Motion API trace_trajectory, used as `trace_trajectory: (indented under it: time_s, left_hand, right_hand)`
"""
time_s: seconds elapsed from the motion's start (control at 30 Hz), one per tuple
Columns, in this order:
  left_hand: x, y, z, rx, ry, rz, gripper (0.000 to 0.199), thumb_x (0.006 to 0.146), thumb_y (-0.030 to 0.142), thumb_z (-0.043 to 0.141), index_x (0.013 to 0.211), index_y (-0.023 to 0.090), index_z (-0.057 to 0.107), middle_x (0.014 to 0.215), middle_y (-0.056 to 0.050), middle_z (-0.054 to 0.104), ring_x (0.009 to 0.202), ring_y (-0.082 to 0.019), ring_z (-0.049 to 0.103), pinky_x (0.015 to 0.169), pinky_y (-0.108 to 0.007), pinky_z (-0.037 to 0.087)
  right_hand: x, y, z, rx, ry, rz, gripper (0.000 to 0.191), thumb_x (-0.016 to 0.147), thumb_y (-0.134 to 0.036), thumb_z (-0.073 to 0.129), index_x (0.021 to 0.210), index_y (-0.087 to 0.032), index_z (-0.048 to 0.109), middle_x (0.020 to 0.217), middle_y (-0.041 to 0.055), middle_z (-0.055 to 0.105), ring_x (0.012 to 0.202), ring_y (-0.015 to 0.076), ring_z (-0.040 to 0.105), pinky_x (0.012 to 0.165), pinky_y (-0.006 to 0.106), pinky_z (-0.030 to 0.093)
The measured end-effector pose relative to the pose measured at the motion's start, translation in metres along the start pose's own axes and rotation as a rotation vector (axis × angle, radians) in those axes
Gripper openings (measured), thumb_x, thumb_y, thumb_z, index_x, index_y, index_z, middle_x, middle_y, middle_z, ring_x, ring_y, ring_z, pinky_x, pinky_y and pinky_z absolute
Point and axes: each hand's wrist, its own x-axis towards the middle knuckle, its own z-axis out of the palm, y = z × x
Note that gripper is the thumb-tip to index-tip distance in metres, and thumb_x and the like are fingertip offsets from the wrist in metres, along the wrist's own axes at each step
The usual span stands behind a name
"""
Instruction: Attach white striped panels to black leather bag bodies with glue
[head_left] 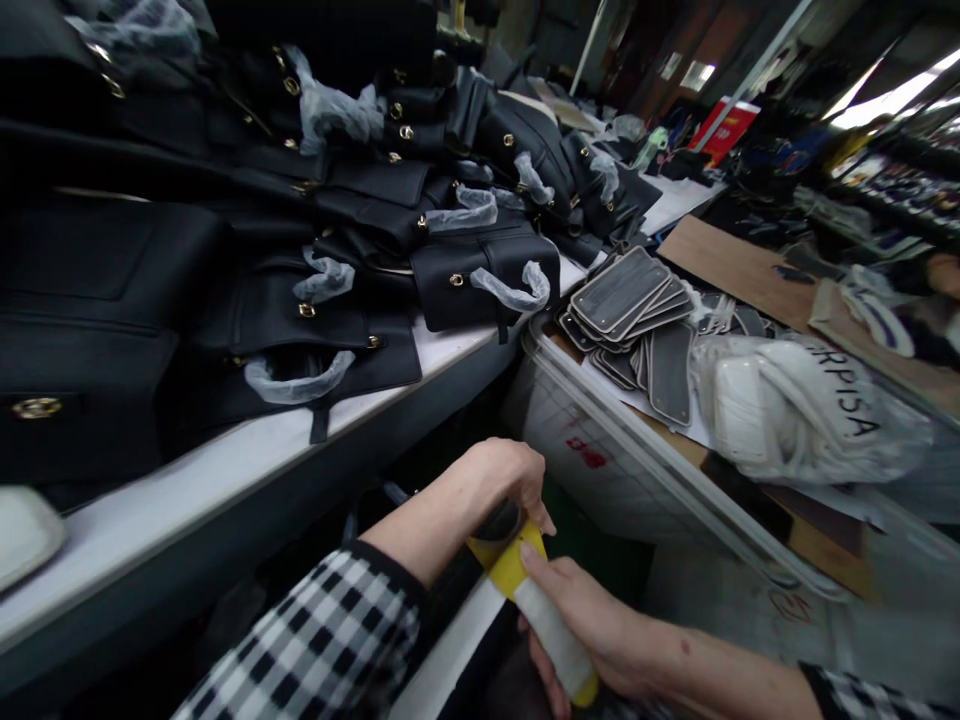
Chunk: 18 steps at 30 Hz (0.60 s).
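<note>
Right hand (589,605) clamped on yellow-and-white strip (549,622), left hand (510,472) at strip's end, grip unclear, black bags (371,185) beyond strip

Bag-making workshop. At your left: 1 long white worktable (240,455), heaped black bags (487,255), gold clasps (307,310), plastic-wrapped handles (300,382). At your right: stacked dark panels (619,290), brown board (739,260).

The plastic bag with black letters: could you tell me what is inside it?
Inside the clear plastic bag, bulky white items show through. Whatever lies beneath them is covered, so I cannot tell how many there are.
</note>
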Motion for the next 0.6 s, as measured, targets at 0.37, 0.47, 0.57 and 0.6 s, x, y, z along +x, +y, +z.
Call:
trace_trajectory:
  time_s: [0.37,0.47,0.57,0.6]
  left_hand:
    - [-0.001,-0.012,0.008,-0.121,0.220,-0.066,0.047,0.058,0.048,0.083,0.100,0.028,0.075,0.107,-0.003,0.073,0.097,-0.027,0.066,0.077,-0.030,0.051]
    - [-0.017,-0.032,0.022,-0.215,0.442,-0.071,0.053,0.068,0.042,0.076,0.118,0.028,0.068,0.118,-0.003,0.069,0.106,-0.027,0.064,0.084,-0.029,0.049]
    - [-0.037,-0.053,0.044,-0.344,0.636,-0.073,0.053,0.083,0.045,0.061,0.130,0.021,0.059,0.121,-0.005,0.068,0.108,-0.023,0.063,0.090,-0.027,0.046]
    - [-0.043,-0.058,0.053,-0.378,0.679,-0.076,0.051,0.087,0.047,0.055,0.130,0.019,0.058,0.121,-0.005,0.068,0.109,-0.022,0.063,0.091,-0.026,0.046]
  right_hand:
    - [-0.043,0.037,-0.012,-0.065,-0.043,-0.191,0.067,0.074,-0.077,0.057,0.084,-0.011,0.060,0.052,0.0012,0.055,0.038,0.0069,0.045,0.038,0.017,0.032]
    - [-0.048,0.030,-0.022,0.073,0.301,-0.439,0.067,0.071,-0.075,0.062,0.098,-0.013,0.061,0.053,-0.0060,0.045,0.043,0.0062,0.040,0.043,0.019,0.031]
    - [-0.025,0.012,-0.026,0.180,0.456,-0.559,0.060,0.072,-0.071,0.065,0.093,-0.015,0.059,0.053,-0.0077,0.040,0.044,0.0065,0.035,0.044,0.021,0.030]
    - [-0.012,0.008,-0.025,0.188,0.450,-0.555,0.058,0.071,-0.071,0.065,0.088,-0.016,0.058,0.053,-0.0075,0.039,0.044,0.0069,0.034,0.044,0.022,0.029]
